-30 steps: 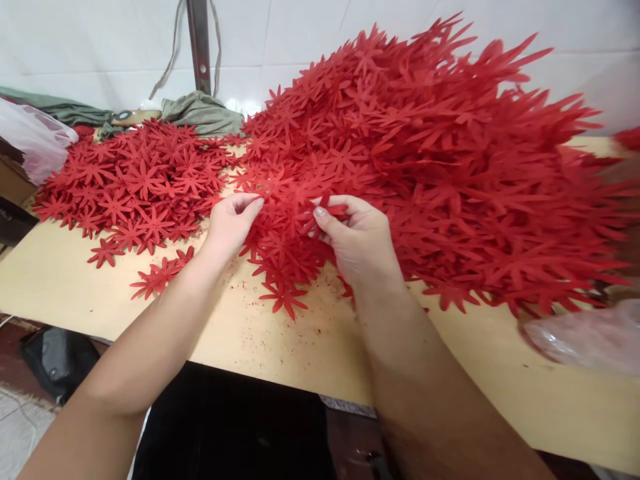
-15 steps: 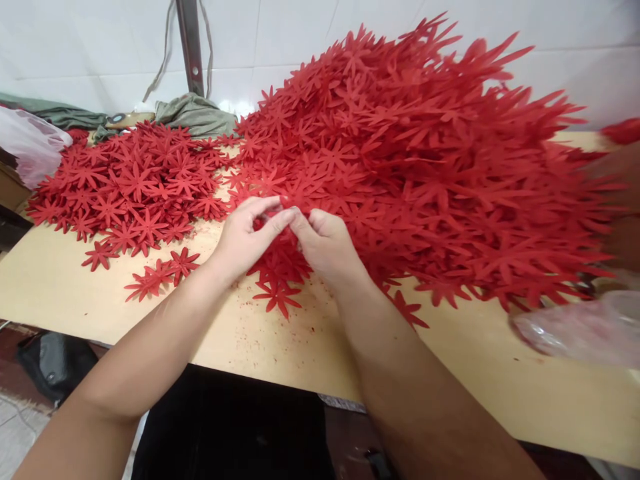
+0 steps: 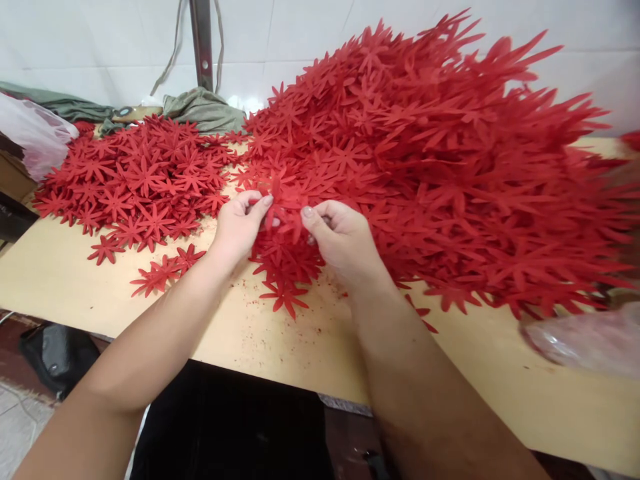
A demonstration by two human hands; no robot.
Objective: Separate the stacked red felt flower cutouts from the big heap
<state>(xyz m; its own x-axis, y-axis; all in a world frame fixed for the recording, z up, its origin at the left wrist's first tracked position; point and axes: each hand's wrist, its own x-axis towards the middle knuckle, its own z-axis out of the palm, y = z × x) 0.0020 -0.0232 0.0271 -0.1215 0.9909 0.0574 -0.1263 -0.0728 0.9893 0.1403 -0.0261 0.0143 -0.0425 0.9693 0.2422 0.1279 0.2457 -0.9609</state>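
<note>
Towering behind and to the right of our right hand (image 3: 345, 243), the big heap of red cut-out flowers (image 3: 440, 167) fills most of the table (image 3: 280, 347). Beyond our left hand (image 3: 240, 227), further to the left, the flatter spread of flowers (image 3: 135, 180) lies apart from the heap. Half a second ago our fingertips met in a tight knot at the heap's near edge. Now they have drawn slightly apart, and one red flower piece (image 3: 285, 207) is stretched between them. Our left thumb and forefinger pinch its left petals, and our right thumb and forefinger pinch its right side. We judge that a clump is being peeled into single layers. Just below our hands a lone flower (image 3: 284, 297) rests on the bare wood, amid red crumbs.
</note>
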